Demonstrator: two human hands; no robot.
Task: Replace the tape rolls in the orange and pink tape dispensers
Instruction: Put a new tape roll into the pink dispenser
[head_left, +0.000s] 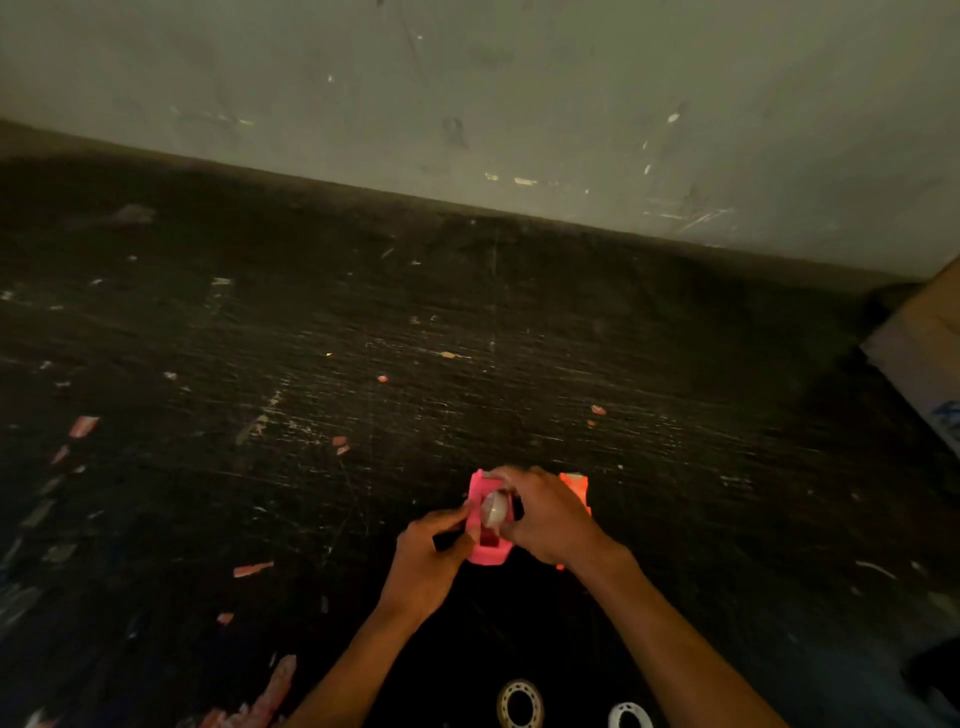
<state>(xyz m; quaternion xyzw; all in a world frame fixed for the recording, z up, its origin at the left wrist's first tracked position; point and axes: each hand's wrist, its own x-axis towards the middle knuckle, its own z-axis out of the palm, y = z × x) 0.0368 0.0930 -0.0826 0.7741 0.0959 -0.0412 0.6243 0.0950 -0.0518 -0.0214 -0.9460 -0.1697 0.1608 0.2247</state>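
The pink tape dispenser (485, 551) lies on the dark scratched table, low in the middle of the view. My left hand (428, 561) grips its left side and also pinches a small black piece (445, 540). My right hand (548, 514) covers the dispenser's right side, its fingers on a pale clear tape roll (493, 508) sitting in the dispenser's well. The orange dispenser (577, 488) lies just behind my right hand, mostly hidden. Two more tape rolls rest near the bottom edge: a brownish one (521, 702) and a white one (629, 716).
The black table top (363, 338) is scuffed, with pink tape scraps (83, 426) scattered at the left. A grey wall (467, 104) runs along its far edge. A cardboard box (924, 353) stands at the right edge.
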